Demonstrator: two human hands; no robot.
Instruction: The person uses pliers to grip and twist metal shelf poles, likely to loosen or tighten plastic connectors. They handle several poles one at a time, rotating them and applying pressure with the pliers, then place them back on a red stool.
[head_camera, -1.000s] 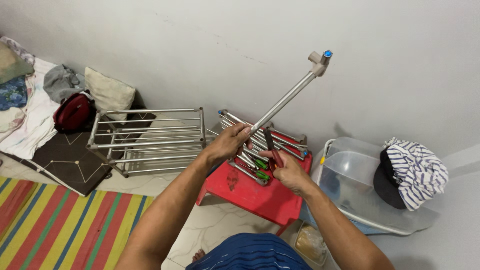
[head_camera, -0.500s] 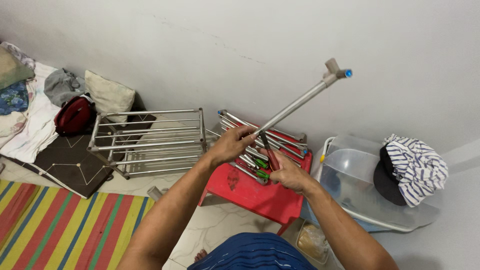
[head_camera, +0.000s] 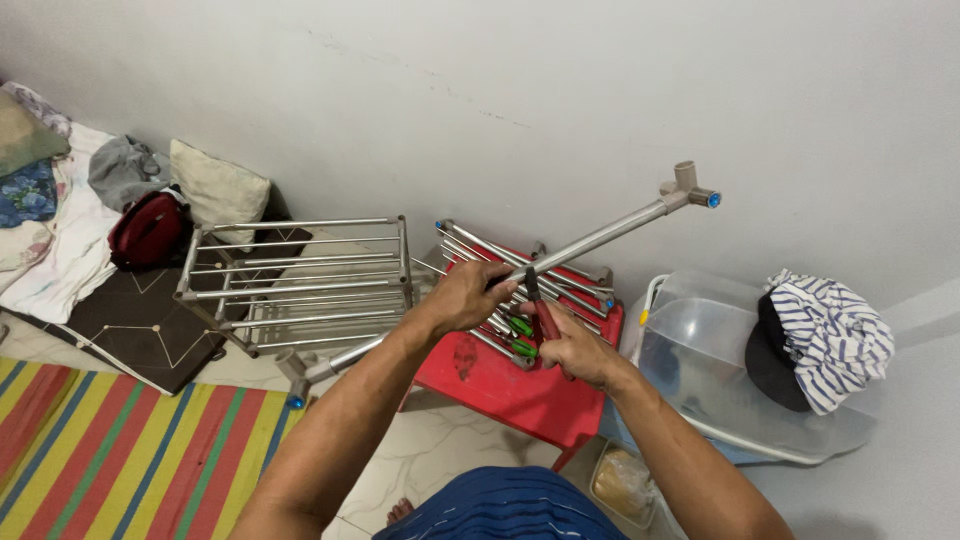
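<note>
— What have your hands got?

— My left hand is closed round the long metal tube, gripping near its middle. My right hand is wrapped round a red-handled tool, a screwdriver I think, though its tip is hidden against the tube.

— Has the tube moved?

— Yes. A second ago it pointed steeply up at the wall; now it lies much flatter, its blue-capped joint lower and further right, and the other end's joint shows near the striped mat.

— And around you?

— Under my hands, the red stool carries loose tubes and green-handled screwdrivers. The half-built rack stands on the floor to the left.
</note>
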